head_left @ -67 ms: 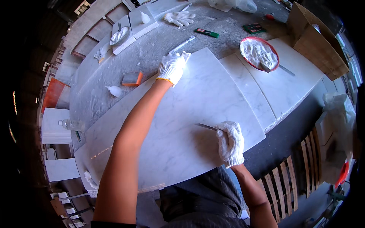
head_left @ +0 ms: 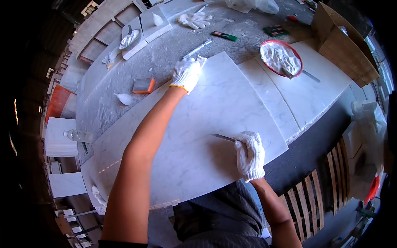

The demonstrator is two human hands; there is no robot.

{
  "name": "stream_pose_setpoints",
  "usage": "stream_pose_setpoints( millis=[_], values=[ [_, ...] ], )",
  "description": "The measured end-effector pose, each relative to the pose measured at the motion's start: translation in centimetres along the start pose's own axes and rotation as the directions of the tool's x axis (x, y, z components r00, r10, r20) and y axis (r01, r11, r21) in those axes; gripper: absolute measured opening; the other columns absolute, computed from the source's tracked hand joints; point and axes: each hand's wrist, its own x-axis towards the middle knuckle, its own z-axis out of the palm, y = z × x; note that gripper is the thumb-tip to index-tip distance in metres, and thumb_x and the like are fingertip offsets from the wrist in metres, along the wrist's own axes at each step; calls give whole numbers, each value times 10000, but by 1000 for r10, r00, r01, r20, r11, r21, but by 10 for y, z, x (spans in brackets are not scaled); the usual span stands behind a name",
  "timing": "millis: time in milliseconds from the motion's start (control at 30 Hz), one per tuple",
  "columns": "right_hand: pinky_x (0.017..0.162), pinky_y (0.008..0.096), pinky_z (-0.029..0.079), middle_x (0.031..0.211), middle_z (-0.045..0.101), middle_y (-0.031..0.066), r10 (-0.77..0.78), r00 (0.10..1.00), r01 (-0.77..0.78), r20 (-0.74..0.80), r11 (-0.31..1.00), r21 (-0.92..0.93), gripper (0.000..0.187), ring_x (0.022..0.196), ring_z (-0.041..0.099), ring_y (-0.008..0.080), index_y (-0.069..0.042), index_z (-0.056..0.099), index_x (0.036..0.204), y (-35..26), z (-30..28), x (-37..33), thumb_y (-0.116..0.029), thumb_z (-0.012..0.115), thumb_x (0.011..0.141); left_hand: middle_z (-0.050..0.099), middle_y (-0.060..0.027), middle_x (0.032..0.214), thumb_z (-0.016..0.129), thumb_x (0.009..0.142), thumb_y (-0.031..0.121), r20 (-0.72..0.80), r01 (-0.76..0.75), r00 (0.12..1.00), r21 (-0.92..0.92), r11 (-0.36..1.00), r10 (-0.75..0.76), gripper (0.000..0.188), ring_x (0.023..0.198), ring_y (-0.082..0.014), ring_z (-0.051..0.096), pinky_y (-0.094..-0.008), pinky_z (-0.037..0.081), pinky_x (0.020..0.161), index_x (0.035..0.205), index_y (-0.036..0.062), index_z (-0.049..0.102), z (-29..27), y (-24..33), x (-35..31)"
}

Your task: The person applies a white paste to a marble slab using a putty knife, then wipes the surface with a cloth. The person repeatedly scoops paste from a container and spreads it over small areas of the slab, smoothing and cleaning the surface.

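Note:
A white marble slab (head_left: 215, 107) with grey veins lies in front of me. At its far edge my left hand (head_left: 186, 75), in a white knit glove, is closed over a small white wad (head_left: 201, 62), perhaps cloth, pressed against the stone. My right hand (head_left: 249, 155), also gloved, hovers over the near right part of the slab. Its fingers are wrapped round a thin metal blade, a spatula (head_left: 222, 137), pointing left; the handle is hidden in the fist. To the far right stands a red-rimmed bowl (head_left: 281, 58) of white paste with a metal tool in it.
Beyond the slab on the dusty grey tabletop lie an orange-and-grey block (head_left: 143, 86), a white squeeze bulb (head_left: 124, 98), a capped cutter-like tool (head_left: 197, 49), a spare glove (head_left: 194, 20) and green packets (head_left: 276, 30). A cardboard box (head_left: 345, 45) stands far right; wooden pallets (head_left: 306, 202) lie below.

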Motion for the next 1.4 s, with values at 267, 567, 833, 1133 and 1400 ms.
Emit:
stream_pose_setpoints(
  millis=[267,567,833,1133,1400],
  values=[
    [702,391,524,954,638,143,-18,1000,18,2,1000,18,194,834,635,349,-84,671,989,1,-2,1,-7,692,812,671,-185,869,593,818,163,61,-170,983,-88,982,175,153,843,-378,664,-478,525,733,771,73,708,-21,17,-29],
    [680,394,523,962,639,156,-13,1000,13,4,999,30,211,811,636,352,-75,665,1000,1,-3,-1,-3,701,804,689,-189,1032,544,872,134,137,-29,990,-8,1000,29,205,977,-372,675,-475,543,813,890,31,720,-7,19,33],
    [682,394,519,958,636,156,-21,999,24,-48,998,62,194,808,626,356,-62,660,1001,4,-2,-1,-4,688,818,690,-239,988,545,863,165,163,42,986,-105,994,-24,237,944,-402,680,-486,534,816,859,-5,711,4,12,34],
    [691,394,517,950,624,138,-28,996,38,-89,993,112,184,822,625,338,-85,660,1007,6,-5,-1,-30,689,835,658,-168,718,598,801,168,84,-409,896,-224,885,435,166,704,-341,655,-468,494,615,677,101,685,-51,63,-61],
    [697,391,522,945,653,117,10,1000,-8,-25,996,93,208,830,630,326,-93,683,1020,4,-10,-2,-40,704,820,603,-124,877,625,831,134,55,-323,938,-211,923,341,36,858,-330,599,-464,482,704,863,135,640,-42,77,-51]
  ],
)
